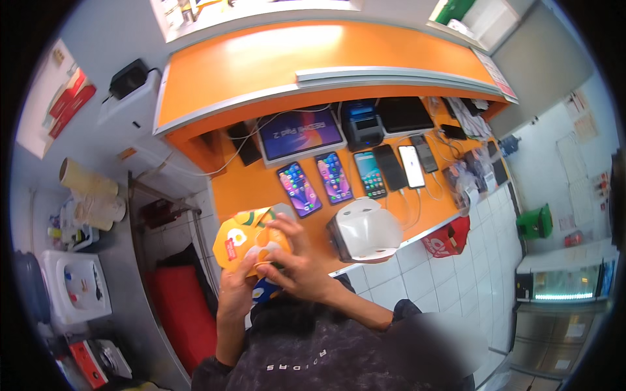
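Observation:
Close to my body, at the near left of the orange counter (241, 195), I hold a yellow cardboard food box (242, 228) printed with fried eggs, green shapes and a red patch. My left hand (236, 290) grips its near edge with the thumb on top. My right hand (297, 260) lies over its right side, thumb and fingers bent onto the flaps. A blue printed part (264, 290) shows beneath my hands. To the right stands another food box (368, 229), its white inside facing up and its flaps spread.
Several phones (300, 189) lie along the counter, some with charging cables. Behind them are a tablet box (302, 134) and a small dark printer (363, 124). An orange shelf (261, 62) overhangs the back. A red bag (448, 238) hangs by the front edge; a sink (78, 287) stands left.

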`<state>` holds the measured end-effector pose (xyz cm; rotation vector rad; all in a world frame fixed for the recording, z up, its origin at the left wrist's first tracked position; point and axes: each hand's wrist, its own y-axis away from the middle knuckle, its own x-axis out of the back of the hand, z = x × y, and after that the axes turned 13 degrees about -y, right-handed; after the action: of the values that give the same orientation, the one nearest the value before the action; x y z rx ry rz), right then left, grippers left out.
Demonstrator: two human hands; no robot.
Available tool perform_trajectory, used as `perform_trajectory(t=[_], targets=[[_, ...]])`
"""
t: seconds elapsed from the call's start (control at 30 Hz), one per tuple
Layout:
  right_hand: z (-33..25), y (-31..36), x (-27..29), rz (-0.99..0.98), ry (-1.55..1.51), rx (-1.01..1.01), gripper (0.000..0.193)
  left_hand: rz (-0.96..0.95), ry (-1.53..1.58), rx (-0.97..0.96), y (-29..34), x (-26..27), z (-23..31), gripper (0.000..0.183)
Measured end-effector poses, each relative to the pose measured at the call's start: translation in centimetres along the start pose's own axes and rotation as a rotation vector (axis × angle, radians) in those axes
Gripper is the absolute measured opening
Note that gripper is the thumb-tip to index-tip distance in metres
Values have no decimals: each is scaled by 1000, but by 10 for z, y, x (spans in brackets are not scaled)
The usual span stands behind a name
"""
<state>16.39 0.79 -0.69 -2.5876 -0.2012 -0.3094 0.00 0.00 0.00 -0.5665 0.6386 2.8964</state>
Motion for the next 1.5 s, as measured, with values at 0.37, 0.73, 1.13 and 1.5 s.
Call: perform_trajectory(t=[0.37,0.73,1.13,1.5], targets=[[-14,1,1,153,-290,-145,14,37,83,-194,7,-25,4,40],[-20,1,-3,246,-324,-275,17,66,138,-225,9,-27,4,37],[-11,-7,0,224,-215,-88,18,-30,141,-205,8,-27,9,40],[1,0,-2,256,-653,-297,48,-62,55,-154,4,-26,1,40]])
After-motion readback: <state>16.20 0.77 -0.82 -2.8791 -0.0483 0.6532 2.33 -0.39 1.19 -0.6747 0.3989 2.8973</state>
